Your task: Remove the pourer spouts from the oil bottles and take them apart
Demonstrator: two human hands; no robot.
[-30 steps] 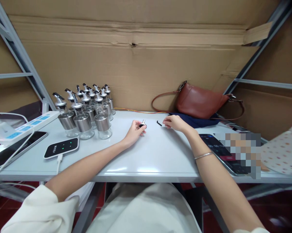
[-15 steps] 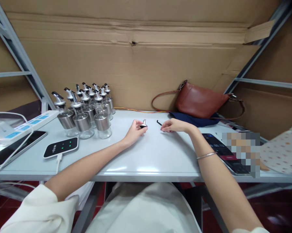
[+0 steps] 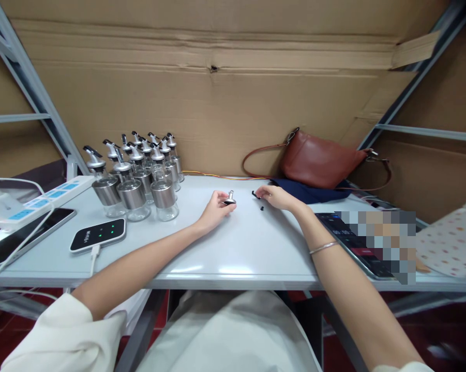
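My left hand is closed, pinching a silver pourer top with its short spout pointing up, just above the table. Thumb and fingers of my right hand meet at a thin black flap, like the flaps on the bottle spouts. Below those fingertips, a small black piece lies loose on the white table; its exact shape is too small to make out. Several glass oil bottles with steel bands stand in a group to the left, most with silver spouts and black flaps.
At the left are a power strip, a dark phone or tablet and a Wi-Fi device on a white cable. A brown handbag rests on dark blue cloth at the back right. Another phone lies beside my right forearm.
My right hand has shifted slightly up and away from me, its fingertips now at the black flap. The small black piece now shows on the table. My left hand stays put.
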